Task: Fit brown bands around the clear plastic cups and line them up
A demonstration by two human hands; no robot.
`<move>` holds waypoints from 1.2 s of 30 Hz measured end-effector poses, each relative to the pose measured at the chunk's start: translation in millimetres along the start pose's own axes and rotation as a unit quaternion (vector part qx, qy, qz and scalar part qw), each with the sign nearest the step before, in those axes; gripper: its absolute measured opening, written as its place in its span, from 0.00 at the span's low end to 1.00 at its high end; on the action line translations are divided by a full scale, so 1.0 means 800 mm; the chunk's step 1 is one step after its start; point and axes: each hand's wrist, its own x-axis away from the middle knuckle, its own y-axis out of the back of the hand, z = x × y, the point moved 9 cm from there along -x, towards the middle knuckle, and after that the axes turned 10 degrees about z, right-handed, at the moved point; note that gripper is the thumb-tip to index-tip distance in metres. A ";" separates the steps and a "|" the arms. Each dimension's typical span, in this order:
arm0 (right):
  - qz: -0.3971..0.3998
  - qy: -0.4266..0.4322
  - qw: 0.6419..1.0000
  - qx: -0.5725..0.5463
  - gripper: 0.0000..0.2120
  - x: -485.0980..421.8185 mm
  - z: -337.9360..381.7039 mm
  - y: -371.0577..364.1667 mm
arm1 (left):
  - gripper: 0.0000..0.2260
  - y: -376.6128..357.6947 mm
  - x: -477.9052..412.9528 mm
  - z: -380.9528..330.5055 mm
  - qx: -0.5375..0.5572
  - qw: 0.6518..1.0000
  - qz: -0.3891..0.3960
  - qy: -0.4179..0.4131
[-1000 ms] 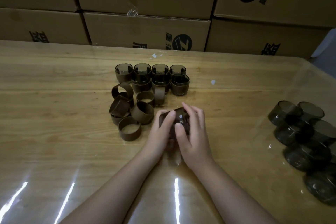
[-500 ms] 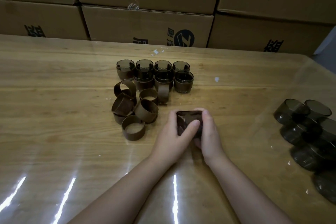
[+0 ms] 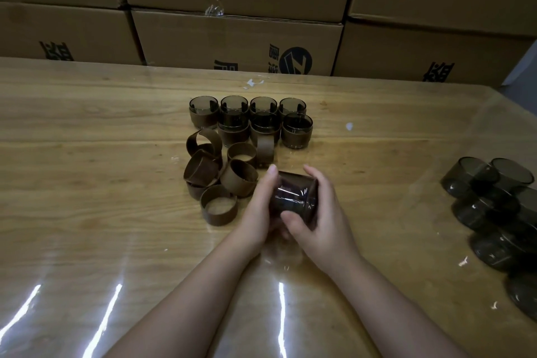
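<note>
Left hand (image 3: 260, 209) and right hand (image 3: 324, 219) grip one cup (image 3: 293, 195) — several banded cups (image 3: 296, 131) stand in rows; loose bands (image 3: 218, 206) and bare cups (image 3: 479, 206) are left to pair.

Glossy wooden table (image 3: 87, 183), cardboard boxes (image 3: 232, 38)

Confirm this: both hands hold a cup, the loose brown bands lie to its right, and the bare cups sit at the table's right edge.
One error: in the head view the loose brown bands lie left of the held cup, not right. The left hand and right hand both hold it, and the bare cups sit at the right edge.
</note>
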 end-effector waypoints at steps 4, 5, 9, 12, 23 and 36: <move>0.024 0.008 0.999 -0.036 0.30 -0.002 -0.006 -0.002 | 0.30 -0.002 0.002 -0.006 -0.019 1.000 0.013 -0.006; 0.022 0.007 0.999 -0.042 0.29 -0.003 -0.008 -0.003 | 0.30 -0.003 0.002 -0.006 -0.024 1.000 0.014 -0.006; 0.008 -0.004 0.994 -0.106 0.20 -0.005 -0.017 -0.005 | 0.28 -0.005 0.001 -0.008 -0.065 0.998 0.003 -0.027; -0.028 -0.061 0.984 -0.163 0.23 -0.006 -0.036 0.003 | 0.23 -0.012 0.003 -0.011 -0.122 0.990 0.017 -0.064; -0.009 -0.113 0.972 -0.207 0.48 -0.008 -0.042 0.002 | 0.22 -0.002 0.010 -0.023 -0.159 0.977 -0.032 -0.137; -0.067 -0.129 0.919 -0.366 0.28 -0.018 -0.061 0.014 | 0.29 0.001 -0.009 0.005 -0.146 0.986 -0.021 -0.077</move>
